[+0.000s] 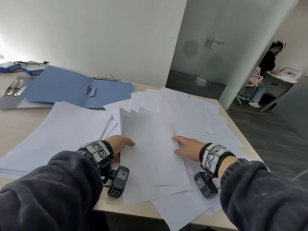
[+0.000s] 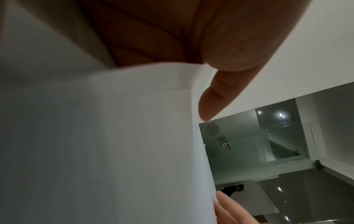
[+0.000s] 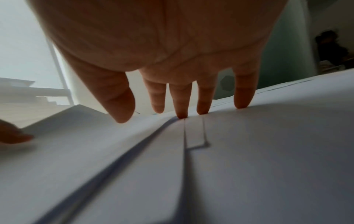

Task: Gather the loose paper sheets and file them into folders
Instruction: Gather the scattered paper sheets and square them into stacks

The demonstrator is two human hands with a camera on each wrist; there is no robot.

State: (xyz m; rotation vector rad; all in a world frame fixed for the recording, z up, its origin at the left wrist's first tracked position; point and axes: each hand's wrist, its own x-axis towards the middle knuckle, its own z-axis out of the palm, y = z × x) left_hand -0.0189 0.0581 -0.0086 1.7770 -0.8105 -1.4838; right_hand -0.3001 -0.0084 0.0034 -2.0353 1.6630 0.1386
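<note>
I hold a fanned sheaf of white sheets over the table, slightly raised. My left hand grips its left edge, thumb on top and the fingers hidden beneath the paper. My right hand is at the sheaf's right edge with straight, spread fingers; their tips touch the paper along a seam between sheets. More loose sheets lie scattered under and beyond the sheaf. An open blue folder lies at the back left.
A squared stack of paper lies left of my hands. A grey folder with metal clips and two blue boxes sit at the far left. Sheets overhang the table's near edge. Behind the glass door a person stands at another desk.
</note>
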